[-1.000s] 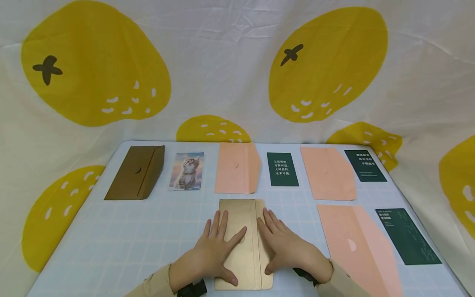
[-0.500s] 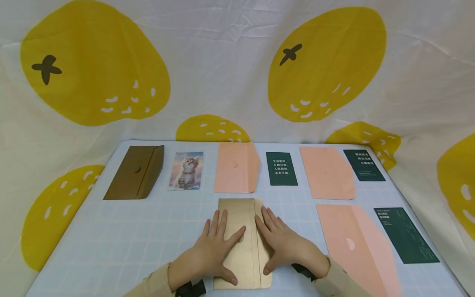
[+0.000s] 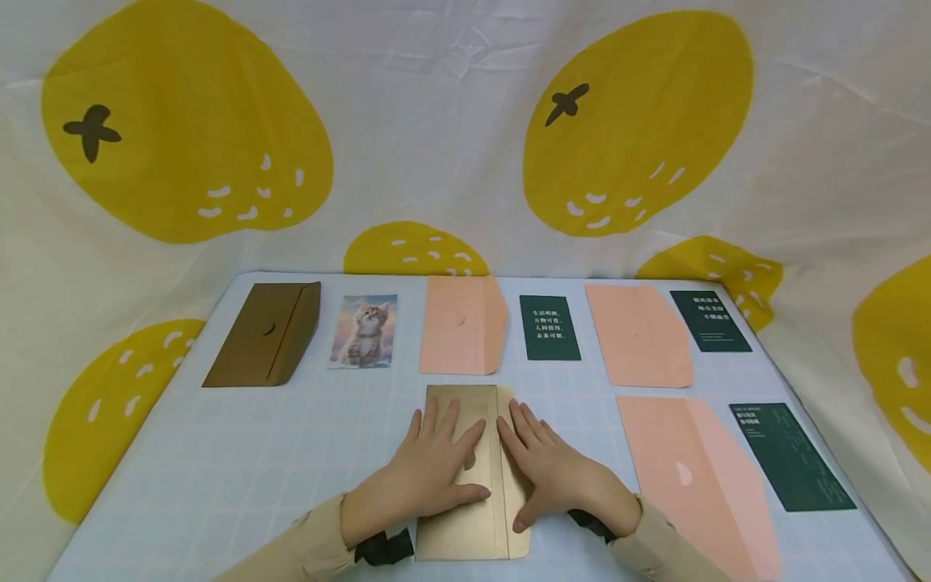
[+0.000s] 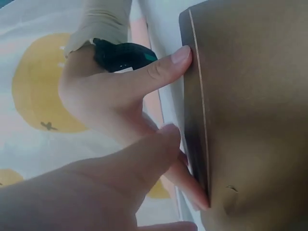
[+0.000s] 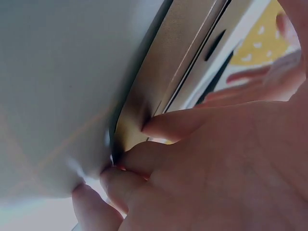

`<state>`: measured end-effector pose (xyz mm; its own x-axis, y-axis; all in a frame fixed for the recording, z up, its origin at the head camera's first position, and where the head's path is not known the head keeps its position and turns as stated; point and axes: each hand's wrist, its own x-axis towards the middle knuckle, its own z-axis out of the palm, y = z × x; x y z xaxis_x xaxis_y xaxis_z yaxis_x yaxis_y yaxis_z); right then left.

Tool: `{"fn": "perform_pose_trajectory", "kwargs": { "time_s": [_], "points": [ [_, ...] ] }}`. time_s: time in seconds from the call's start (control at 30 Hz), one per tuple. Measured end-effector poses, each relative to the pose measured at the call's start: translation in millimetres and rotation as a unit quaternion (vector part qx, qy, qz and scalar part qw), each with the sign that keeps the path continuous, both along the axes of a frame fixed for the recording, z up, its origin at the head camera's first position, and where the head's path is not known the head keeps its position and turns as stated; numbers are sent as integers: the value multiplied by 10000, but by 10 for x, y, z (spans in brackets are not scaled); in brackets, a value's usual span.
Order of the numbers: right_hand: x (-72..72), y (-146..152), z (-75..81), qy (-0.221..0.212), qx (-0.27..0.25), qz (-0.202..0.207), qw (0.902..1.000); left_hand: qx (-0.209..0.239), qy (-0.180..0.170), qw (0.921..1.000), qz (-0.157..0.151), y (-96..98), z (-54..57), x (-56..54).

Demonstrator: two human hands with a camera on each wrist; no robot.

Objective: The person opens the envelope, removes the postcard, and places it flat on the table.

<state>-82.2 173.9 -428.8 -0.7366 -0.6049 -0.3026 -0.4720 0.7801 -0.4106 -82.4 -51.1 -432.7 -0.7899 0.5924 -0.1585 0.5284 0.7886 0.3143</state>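
Note:
A gold envelope (image 3: 458,535) lies flat near the table's front edge, its flap (image 3: 518,546) along the right side, with a small half-round notch (image 3: 469,461) beside the crease. My left hand (image 3: 425,469) rests across the envelope's body, fingers spread and mostly straight, covering part of its left edge. On the right, my right hand (image 3: 556,469) touches the flap with extended fingers, thumb near its lower part. In the left wrist view the envelope (image 4: 260,96) fills the right side. The right wrist view has the fingers of my right hand (image 5: 216,168) along the envelope's edge (image 5: 163,62).
A brown envelope (image 3: 254,339), a kitten card (image 3: 365,335), a pink envelope (image 3: 452,339), a green card (image 3: 549,343), another pink envelope (image 3: 636,347) and another green card (image 3: 709,327) line the back. Nearer right lie a larger pink envelope (image 3: 672,436) and long green card (image 3: 796,465).
My left hand has shifted right and slightly away from me over the gold envelope, its thumb now closer to the crease. My right hand stays on the flap; the whole view drifts slightly.

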Motion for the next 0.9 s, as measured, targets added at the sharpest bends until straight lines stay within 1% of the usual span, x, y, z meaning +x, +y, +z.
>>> {"fn": "perform_pose_trajectory", "kwargs": {
  "time_s": [0.07,0.23,0.43,0.57,0.77,0.9],
  "points": [
    [-7,-2,-10,2,0,1,10000,-205,92,9997,116,68,-6,-32],
    [-21,-7,-25,12,9,-2,10000,-675,272,9967,361,213,-13,-66],
    [-24,-14,-23,24,38,25,10000,-901,320,9940,540,289,-39,-75],
    [-20,-17,-12,42,57,57,10000,-1086,385,9921,505,295,-86,-52],
    [-8,-15,0,37,39,55,10000,-1511,734,9851,366,300,-171,-24],
    [-9,-15,0,49,44,31,10000,-1722,919,9802,338,315,-190,-13]
  ]
}}
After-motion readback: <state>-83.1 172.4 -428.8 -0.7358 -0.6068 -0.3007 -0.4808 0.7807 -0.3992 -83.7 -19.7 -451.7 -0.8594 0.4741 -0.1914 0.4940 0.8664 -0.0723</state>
